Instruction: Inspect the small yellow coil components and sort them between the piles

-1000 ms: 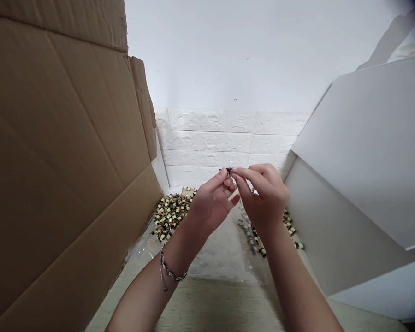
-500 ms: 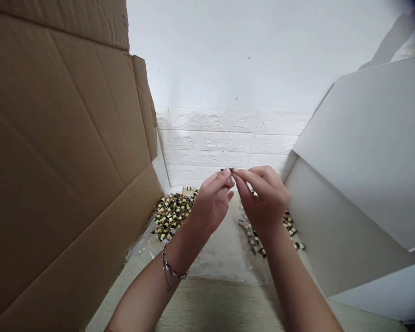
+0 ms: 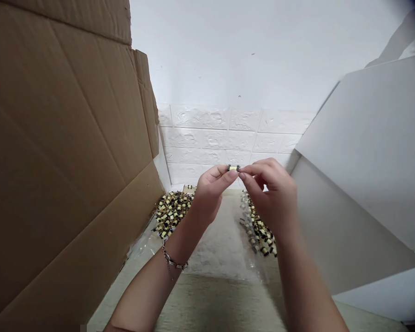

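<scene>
One small yellow-and-black spool-shaped part (image 3: 233,168) is up mid-scene, clamped between the thumb and fingers of the left hand (image 3: 208,191), the thumb hiding its lower edge. Right hand (image 3: 276,189) has thumb and forefinger pinched together at the part's right end, but whatever's between them is too tiny to make out. Left hand also blocks some of the left heap of yellow-and-black parts (image 3: 172,214); brown cardboard panel (image 3: 72,161) gets cut off at the left edge.
</scene>
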The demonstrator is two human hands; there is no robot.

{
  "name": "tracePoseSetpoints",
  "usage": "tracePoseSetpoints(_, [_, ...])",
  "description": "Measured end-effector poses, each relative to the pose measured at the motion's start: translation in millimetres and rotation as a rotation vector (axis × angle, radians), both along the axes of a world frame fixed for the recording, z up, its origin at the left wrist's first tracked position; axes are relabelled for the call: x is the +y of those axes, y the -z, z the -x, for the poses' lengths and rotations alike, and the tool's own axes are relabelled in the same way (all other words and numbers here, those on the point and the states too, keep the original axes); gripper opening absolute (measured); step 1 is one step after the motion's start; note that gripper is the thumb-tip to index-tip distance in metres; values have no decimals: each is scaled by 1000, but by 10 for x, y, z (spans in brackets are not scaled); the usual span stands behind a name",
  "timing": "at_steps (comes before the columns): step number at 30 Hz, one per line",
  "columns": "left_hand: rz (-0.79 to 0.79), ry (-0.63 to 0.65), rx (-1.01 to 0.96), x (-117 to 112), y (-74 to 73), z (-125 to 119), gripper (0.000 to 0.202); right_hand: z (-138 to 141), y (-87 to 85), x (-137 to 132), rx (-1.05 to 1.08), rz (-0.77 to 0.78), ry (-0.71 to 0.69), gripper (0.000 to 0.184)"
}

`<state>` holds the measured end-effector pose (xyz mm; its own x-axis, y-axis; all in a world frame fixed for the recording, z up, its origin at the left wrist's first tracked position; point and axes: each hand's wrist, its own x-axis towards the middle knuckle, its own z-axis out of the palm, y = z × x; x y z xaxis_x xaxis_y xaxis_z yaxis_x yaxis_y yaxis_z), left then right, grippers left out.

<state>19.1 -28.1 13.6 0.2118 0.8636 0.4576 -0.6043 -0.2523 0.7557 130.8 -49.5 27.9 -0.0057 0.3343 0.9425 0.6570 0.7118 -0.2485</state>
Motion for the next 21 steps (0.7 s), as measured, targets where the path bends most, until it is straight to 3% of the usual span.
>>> tracePoseSetpoints(4, [-246,-327,263,32,-7,50,12,-131,-61,-36,-128,195,-84,3])
tracePoseSetpoints(8, [-524,-684,496,40,4,63,13,-206,-85,-61,-150,148,-9,17])
tracePoseSetpoints(12, [-647,-834,599,30,13,48,12,-212,-82,-70,-230,67,80,31])
tracePoseSetpoints(21, [-773,-1061,739,22,27,53,10,-204,-80,-83,-247,83,162,12])
